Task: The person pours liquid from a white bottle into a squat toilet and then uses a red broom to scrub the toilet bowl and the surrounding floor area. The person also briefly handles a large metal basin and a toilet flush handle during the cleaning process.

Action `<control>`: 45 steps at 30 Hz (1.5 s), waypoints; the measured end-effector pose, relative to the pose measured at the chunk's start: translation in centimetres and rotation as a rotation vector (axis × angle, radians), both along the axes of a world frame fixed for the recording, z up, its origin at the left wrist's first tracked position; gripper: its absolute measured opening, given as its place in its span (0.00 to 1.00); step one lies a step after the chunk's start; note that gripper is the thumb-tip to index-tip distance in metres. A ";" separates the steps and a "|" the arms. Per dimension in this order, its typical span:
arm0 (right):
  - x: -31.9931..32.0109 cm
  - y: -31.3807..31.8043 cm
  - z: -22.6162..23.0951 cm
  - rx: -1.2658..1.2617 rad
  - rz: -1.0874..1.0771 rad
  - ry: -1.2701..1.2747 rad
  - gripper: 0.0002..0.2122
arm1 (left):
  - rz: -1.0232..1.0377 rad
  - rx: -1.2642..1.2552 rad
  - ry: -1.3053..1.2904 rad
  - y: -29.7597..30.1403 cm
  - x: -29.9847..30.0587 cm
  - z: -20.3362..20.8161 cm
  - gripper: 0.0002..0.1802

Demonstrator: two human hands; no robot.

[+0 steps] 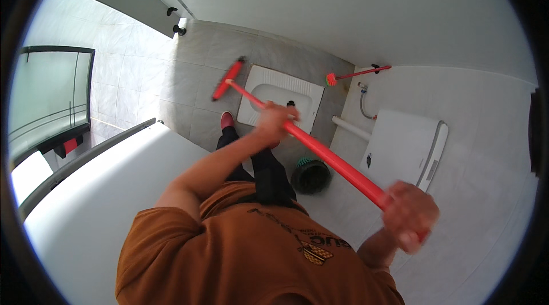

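A red long-handled floor brush (pixel 337 165) slants across the view, its handle rising from the floor toward me at the right. Its wide red head (pixel 229 79) is on the grey tiles left of a white squat toilet (pixel 247 111); the underside is hidden. My left hand (pixel 277 122) is wrapped round the lower part of the handle, over the toilet's near edge. Higher up, near the handle's top end, my right hand (pixel 410 216) is closed round it, slightly blurred.
A red toilet brush (pixel 360 73) hangs on the right wall above a hose fitting. The white cistern (pixel 400 145) is below it. A dark-lined waste bin (pixel 311 176) stands by my legs. White partition (pixel 114 190) at left; an open door (pixel 126 2) beyond.
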State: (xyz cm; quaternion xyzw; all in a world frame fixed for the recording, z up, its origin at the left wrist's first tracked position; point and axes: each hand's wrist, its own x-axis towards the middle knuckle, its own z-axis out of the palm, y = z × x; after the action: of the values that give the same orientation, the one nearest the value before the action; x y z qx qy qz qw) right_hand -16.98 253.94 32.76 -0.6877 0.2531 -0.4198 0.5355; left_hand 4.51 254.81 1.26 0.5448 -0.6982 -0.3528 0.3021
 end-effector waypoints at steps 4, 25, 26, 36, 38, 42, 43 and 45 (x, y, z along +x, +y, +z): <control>6.9 -0.7 -8.7 0.243 0.090 0.121 0.02 | 0.332 -0.018 -0.198 1.7 14.2 -8.3 0.06; -2.6 4.4 5.4 -0.084 -0.209 -0.007 0.06 | -0.452 0.130 0.103 -1.9 -7.4 4.1 0.07; -3.6 5.5 4.8 -0.078 -0.289 0.040 0.06 | -0.437 0.121 0.065 -2.9 -7.5 4.0 0.07; -4.3 8.5 -3.2 0.203 -0.579 0.167 0.09 | -0.682 0.047 0.098 -5.5 -13.2 -9.0 0.09; -5.8 9.6 -1.4 0.228 -0.594 0.156 0.09 | -0.769 0.061 0.102 -2.5 -15.9 -8.0 0.08; -10.3 10.7 1.2 0.130 -0.531 0.102 0.09 | -0.791 0.181 0.121 1.4 -18.7 -3.1 0.08; -11.3 10.9 2.2 0.091 -0.505 0.088 0.08 | -0.747 0.187 0.136 2.3 -18.8 -1.8 0.09; -13.2 11.5 3.8 -0.013 -0.342 -0.107 0.09 | -0.708 0.164 0.081 3.0 -17.5 4.0 0.08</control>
State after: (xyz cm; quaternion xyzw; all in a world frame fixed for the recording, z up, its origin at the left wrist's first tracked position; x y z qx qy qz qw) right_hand -30.14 265.42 36.52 -0.6146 0.3349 -0.5425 0.4646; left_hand -12.99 257.81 5.25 0.2775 -0.8004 -0.5115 0.1440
